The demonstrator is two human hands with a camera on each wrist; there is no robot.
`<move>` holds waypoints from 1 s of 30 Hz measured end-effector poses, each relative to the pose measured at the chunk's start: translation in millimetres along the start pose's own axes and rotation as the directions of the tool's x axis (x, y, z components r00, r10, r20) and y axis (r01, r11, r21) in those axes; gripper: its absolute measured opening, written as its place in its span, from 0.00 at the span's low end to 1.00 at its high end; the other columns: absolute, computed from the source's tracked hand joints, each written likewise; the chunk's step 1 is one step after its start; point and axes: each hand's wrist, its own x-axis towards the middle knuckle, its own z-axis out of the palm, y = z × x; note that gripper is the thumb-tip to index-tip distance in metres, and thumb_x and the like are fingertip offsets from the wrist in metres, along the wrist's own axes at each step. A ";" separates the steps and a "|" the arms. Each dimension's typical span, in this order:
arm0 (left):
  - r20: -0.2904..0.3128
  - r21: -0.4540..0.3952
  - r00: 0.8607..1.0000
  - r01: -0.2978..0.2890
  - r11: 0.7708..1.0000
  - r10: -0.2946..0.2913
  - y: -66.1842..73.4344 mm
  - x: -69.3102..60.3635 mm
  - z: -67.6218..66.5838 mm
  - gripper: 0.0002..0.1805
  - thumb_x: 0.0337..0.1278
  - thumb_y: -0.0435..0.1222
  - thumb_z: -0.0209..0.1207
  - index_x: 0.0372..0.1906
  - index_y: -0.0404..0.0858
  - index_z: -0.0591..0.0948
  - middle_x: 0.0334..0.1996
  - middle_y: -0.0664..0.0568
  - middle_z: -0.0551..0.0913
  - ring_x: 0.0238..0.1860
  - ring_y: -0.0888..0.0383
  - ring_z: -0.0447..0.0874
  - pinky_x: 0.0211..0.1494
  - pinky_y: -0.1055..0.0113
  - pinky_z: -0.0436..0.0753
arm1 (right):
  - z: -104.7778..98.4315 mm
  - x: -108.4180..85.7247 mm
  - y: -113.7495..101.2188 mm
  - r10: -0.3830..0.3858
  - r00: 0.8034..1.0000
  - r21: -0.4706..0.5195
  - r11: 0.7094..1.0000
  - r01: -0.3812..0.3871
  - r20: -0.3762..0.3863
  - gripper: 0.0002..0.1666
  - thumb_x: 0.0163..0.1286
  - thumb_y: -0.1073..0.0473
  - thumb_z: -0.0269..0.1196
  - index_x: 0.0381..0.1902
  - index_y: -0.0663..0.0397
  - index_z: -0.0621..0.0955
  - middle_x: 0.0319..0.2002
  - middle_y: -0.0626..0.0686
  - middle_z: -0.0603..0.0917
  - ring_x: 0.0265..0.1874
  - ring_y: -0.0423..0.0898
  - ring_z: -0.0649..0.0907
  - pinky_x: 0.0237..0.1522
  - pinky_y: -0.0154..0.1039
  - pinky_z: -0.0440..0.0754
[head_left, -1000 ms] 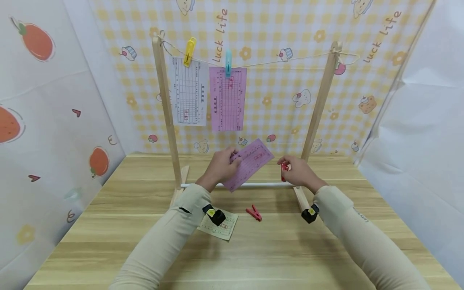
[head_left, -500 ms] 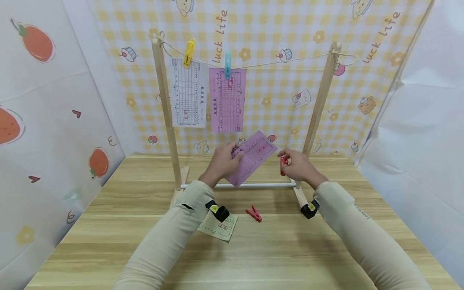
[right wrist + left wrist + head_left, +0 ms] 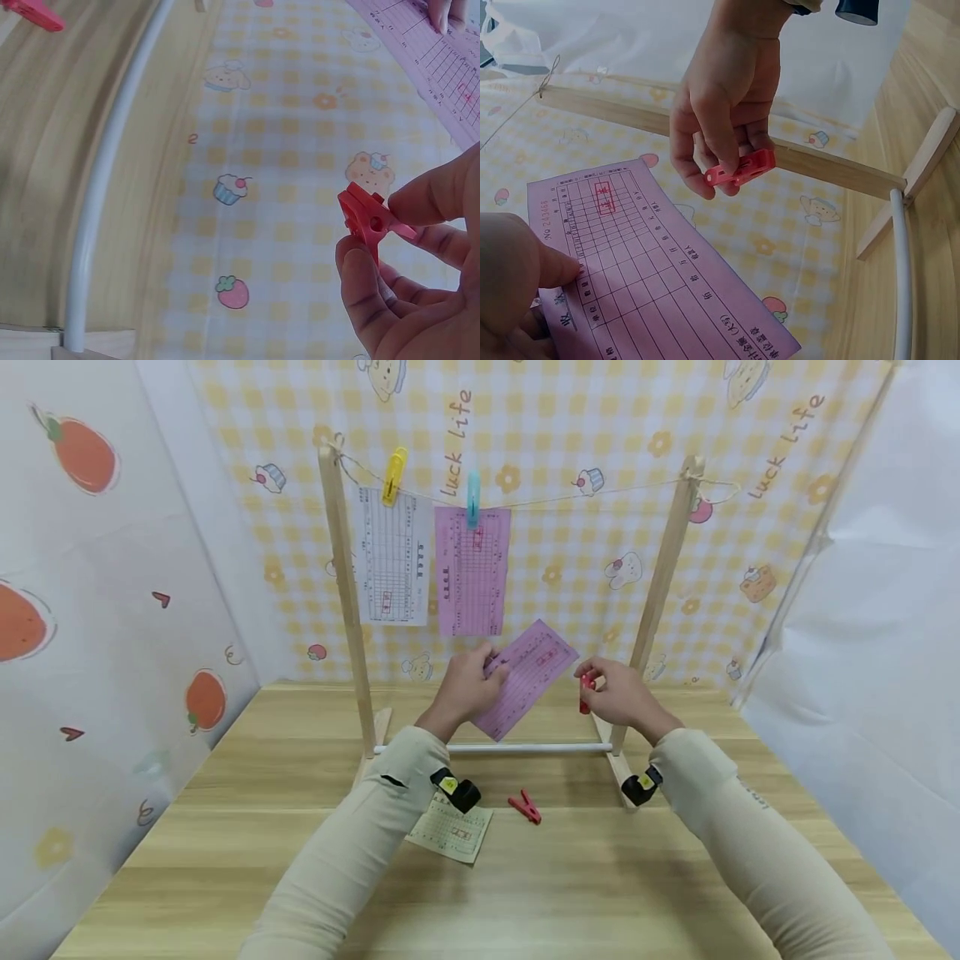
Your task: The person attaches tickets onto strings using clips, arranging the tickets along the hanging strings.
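Observation:
Between its thumb and fingers, my left hand (image 3: 468, 687) pinches a pink printed form (image 3: 528, 681) by one long edge, tilted in the air below the string. My right hand (image 3: 618, 692) holds a red clothespin (image 3: 373, 217) by thumb and fingertips, a short way right of the form and apart from it. Overhead, a string (image 3: 577, 496) carries a white form (image 3: 393, 560) under a yellow clothespin (image 3: 393, 477) and another pink form (image 3: 472, 577) under a light blue clothespin (image 3: 473, 500).
Two wooden posts (image 3: 665, 568) hold the string, joined low down by a white rod (image 3: 540, 748). On the wooden table (image 3: 585, 893) lie a second red clothespin (image 3: 525, 807) and a pale green form (image 3: 453, 831), partly hidden by the left wrist camera.
Both hands have risen slightly, the left also shifting a little to the right with the pink form. The right hand keeps the red clothespin. Hanging forms stay as they were.

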 end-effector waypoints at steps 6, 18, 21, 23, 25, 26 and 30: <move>-0.034 -0.036 0.999 -0.030 0.999 0.029 1.8 3.4 -0.8 0.11 0.67 0.35 0.55 0.49 0.34 0.77 0.38 0.43 0.81 0.36 0.50 0.83 0.38 0.61 0.83 | -5.5 2.6 -4.6 0.008 1.000 0.003 1.000 -0.008 -0.007 0.13 0.71 0.59 0.54 0.49 0.60 0.77 0.44 0.60 0.81 0.31 0.48 0.85 0.30 0.42 0.80; -0.095 -0.054 0.995 -0.028 0.998 0.023 11.7 12.6 -0.6 0.08 0.68 0.36 0.54 0.44 0.35 0.76 0.37 0.44 0.82 0.34 0.51 0.83 0.35 0.62 0.83 | -17.8 5.5 -12.1 -0.033 0.995 0.026 0.999 0.035 -0.095 0.10 0.75 0.59 0.53 0.45 0.59 0.77 0.44 0.62 0.80 0.22 0.44 0.80 0.26 0.40 0.75; -0.110 -0.056 0.994 -0.028 0.998 0.022 14.6 15.1 -1.6 0.08 0.68 0.36 0.54 0.43 0.35 0.76 0.36 0.44 0.81 0.35 0.51 0.82 0.36 0.61 0.82 | -21.9 6.1 -14.7 -0.030 0.992 0.030 0.999 0.034 -0.121 0.10 0.75 0.59 0.52 0.45 0.59 0.77 0.44 0.60 0.81 0.24 0.44 0.81 0.26 0.40 0.75; -0.119 -0.065 0.993 -0.029 0.997 0.022 16.1 16.5 -2.4 0.08 0.68 0.36 0.54 0.44 0.35 0.76 0.36 0.44 0.81 0.35 0.51 0.82 0.37 0.61 0.82 | -23.8 6.9 -15.9 -0.022 0.991 0.043 0.999 0.028 -0.135 0.10 0.75 0.59 0.52 0.46 0.59 0.77 0.44 0.60 0.80 0.24 0.45 0.81 0.26 0.41 0.75; -0.129 -0.077 0.991 -0.034 0.996 0.024 16.9 17.5 -3.1 0.07 0.68 0.35 0.55 0.43 0.34 0.75 0.36 0.43 0.81 0.35 0.50 0.82 0.37 0.61 0.82 | -25.6 7.4 -17.4 -0.019 0.989 0.052 0.998 0.027 -0.146 0.10 0.75 0.59 0.52 0.47 0.59 0.76 0.43 0.59 0.80 0.25 0.46 0.82 0.26 0.40 0.75; -0.134 -0.080 0.991 -0.035 0.996 0.024 17.1 17.8 -3.5 0.07 0.68 0.35 0.55 0.42 0.34 0.75 0.36 0.43 0.81 0.36 0.50 0.82 0.37 0.61 0.82 | -26.3 7.7 -18.1 -0.016 0.988 0.057 0.998 0.025 -0.151 0.11 0.75 0.59 0.52 0.47 0.59 0.76 0.44 0.59 0.80 0.26 0.46 0.82 0.26 0.40 0.76; -0.146 -0.104 0.989 -0.032 0.994 0.017 17.9 17.9 -5.7 0.06 0.68 0.34 0.55 0.42 0.34 0.75 0.37 0.43 0.81 0.36 0.50 0.83 0.38 0.61 0.82 | -30.0 8.8 -21.6 -0.002 0.988 0.064 0.998 0.012 -0.155 0.13 0.75 0.57 0.51 0.49 0.61 0.74 0.45 0.59 0.79 0.32 0.51 0.84 0.28 0.41 0.76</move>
